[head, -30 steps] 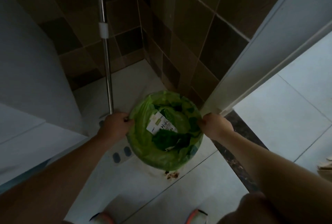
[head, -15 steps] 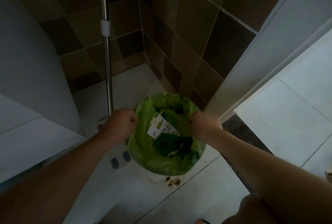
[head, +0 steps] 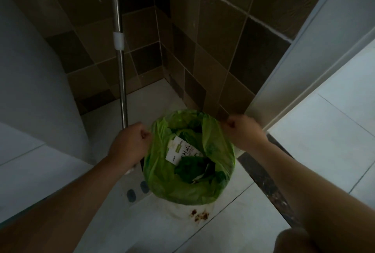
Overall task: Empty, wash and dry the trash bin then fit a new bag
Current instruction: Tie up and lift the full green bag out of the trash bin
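Observation:
A green plastic bag (head: 188,190) full of trash hangs open in front of me above the tiled floor. Inside it lie a white printed carton (head: 178,151) and dark green scraps. My left hand (head: 129,143) pinches the bag's left rim with curled fingers. On the opposite side my right hand (head: 243,133) pinches the right rim. The white bin (head: 178,212) shows only as a pale edge below the bag; most of it is hidden.
A metal mop handle (head: 120,74) stands upright just left of my left hand. Brown tiled walls meet in a corner behind the bag. A white door frame (head: 304,54) runs up on the right. Brown stains (head: 199,215) mark the floor tile below the bag.
Both hands have risen and the bag's rim has come up with them, stretched taller. My right hand has moved out to the right after drawing inward.

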